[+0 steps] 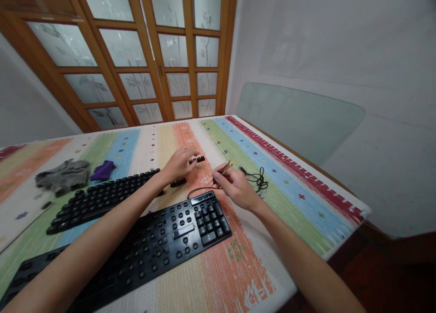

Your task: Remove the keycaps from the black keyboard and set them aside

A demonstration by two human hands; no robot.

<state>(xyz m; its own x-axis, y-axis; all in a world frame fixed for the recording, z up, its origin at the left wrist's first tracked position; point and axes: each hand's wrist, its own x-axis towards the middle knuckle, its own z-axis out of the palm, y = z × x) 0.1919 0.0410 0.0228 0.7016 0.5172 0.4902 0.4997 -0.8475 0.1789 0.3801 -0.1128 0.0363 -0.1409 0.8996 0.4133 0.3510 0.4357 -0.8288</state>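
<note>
My left hand (180, 163) reaches over the cloth, its thumb and fingers closed around one end of a short row of black keycaps (200, 159). To its right, my right hand (235, 185) pinches a thin brown stick-like tool (225, 167); its exact kind is too small to make out. Something small and black shows beneath the right thumb. Below both hands lies a black keyboard (163, 254), stripped of most keycaps except on the number pad. Loose keycaps (112, 195) stand in rows behind it, partly covered by my left forearm.
A coiled black cable (260, 180) lies right of my right hand. At the left are a grey cloth (64, 176) and a purple cloth (103, 170). The striped tablecloth (293, 208) covers the table; a glass panel (296, 117) stands against the wall.
</note>
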